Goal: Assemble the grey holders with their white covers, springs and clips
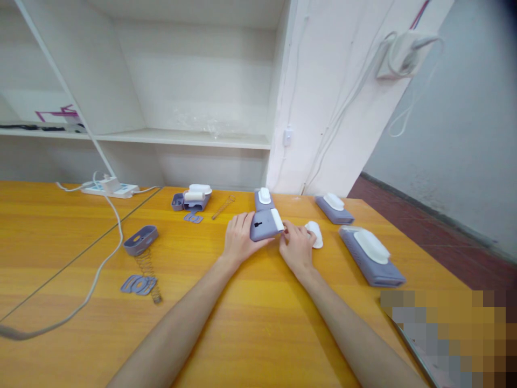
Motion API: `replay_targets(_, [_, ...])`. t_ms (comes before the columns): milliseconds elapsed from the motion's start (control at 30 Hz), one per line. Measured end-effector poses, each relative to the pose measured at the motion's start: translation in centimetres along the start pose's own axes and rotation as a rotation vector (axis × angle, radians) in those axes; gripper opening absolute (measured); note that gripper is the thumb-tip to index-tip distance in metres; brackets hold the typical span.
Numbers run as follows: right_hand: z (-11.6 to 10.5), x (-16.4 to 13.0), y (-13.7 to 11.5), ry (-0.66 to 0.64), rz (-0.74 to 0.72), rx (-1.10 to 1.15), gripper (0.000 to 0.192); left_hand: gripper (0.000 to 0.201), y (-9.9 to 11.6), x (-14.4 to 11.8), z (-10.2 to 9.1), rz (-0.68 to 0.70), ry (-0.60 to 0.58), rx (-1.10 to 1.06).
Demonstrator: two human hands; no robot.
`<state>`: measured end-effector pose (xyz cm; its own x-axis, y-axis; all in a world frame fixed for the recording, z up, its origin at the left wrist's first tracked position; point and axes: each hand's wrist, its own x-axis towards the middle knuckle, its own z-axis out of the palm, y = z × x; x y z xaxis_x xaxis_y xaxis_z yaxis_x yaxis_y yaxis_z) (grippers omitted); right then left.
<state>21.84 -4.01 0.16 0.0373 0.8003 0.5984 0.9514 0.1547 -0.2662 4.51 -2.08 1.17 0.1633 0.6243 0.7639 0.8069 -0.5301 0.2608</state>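
- My left hand [239, 235] has its grip closed on the lavender case [263, 224], fingers spread over its near-left side, pressing it onto the counter [250, 323].
- My right hand [298, 248] pinches with thumb and fingertips at the white roller piece [277, 220] on the case's right end; the grip is nearly closed, though I cannot quite tell whether it clasps the piece or only touches it.
- The case sits between my two hands, tilted a little, its dark slot facing up.
- Just right of my right hand, touching its knuckles or nearly so, lies a loose white cap [315, 234].
- Just beyond the held case stands another lavender unit with a white top [263, 198].
- Farther right of my right hand lie two finished units: a smaller one [334, 209] beyond and a larger one [374, 256] nearer me.
- Beyond my left hand lies a thin coil spring [223, 207], and past it an open lavender unit with a white roller [194, 198] and flat lavender plates [193, 217] in front of it.
- Well to the left of my left hand sit a lavender shell with oval holes [141, 239], a second spring [149, 274] and more flat plates [138, 284].
- A white cable [105, 257] runs across the counter on that far left, back to a power strip [108, 188] by the wall.
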Motion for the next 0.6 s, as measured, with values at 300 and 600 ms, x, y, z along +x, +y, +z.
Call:
replay_targets(300, [0.16, -0.04, 0.01, 0.015, -0.088, 0.052, 0.037, 0.072, -0.2, 0.03, 0.16, -0.028, 0.027, 0.007])
replay_targets(600, [0.63, 0.01, 0.25, -0.06, -0.01, -0.021, 0.048, 0.073, -0.42, -0.03, 0.32, -0.052, 0.042, 0.012])
